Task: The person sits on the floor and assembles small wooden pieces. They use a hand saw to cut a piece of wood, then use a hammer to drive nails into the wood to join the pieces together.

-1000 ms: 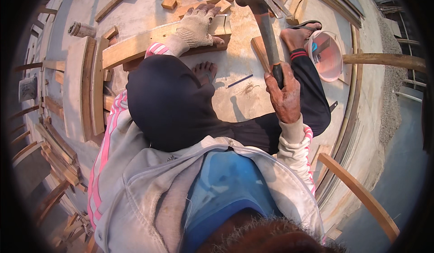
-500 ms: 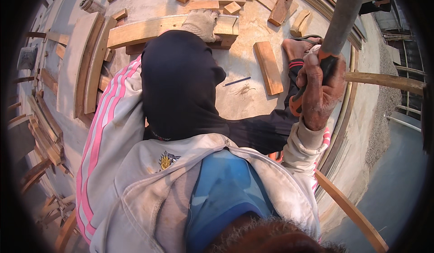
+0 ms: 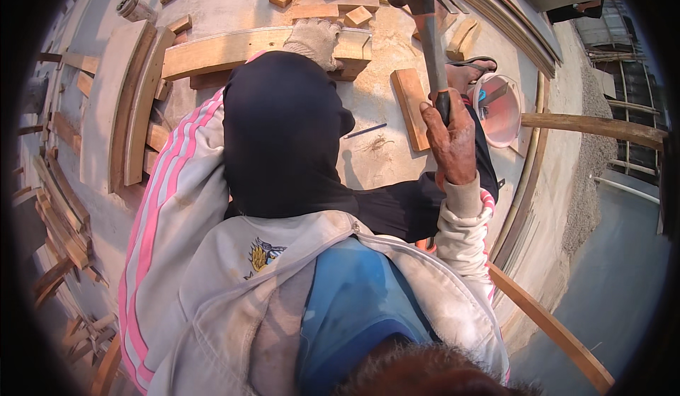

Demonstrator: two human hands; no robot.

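Note:
My left hand point(image 3: 314, 42), in a pale knitted work glove, lies over a long wooden beam point(image 3: 234, 52), its fingers bent toward the far edge. A smaller wood piece point(image 3: 209, 80) shows under the beam. In my right hand point(image 3: 453, 144), bare and closed round a dark grip, a claw hammer point(image 3: 433, 52) stands raised, with its head away from me. The hammer is apart from the beam, off to its right. Below it lies a short wood block point(image 3: 409, 105). My dark-clad knee point(image 3: 283, 134) hides part of the ground near the beam.
A pinkish bucket point(image 3: 499, 123) with things inside stands right of my right hand. A thin dark pencil-like stick point(image 3: 365, 130) lies on the floor. Long boards point(image 3: 131, 109) and several offcuts lie at left. A wooden pole point(image 3: 591, 127) juts in at right.
My right hand has swung the hammer left and away from me, bringing its head into view and uncovering the bucket. My left hand stays on the beam.

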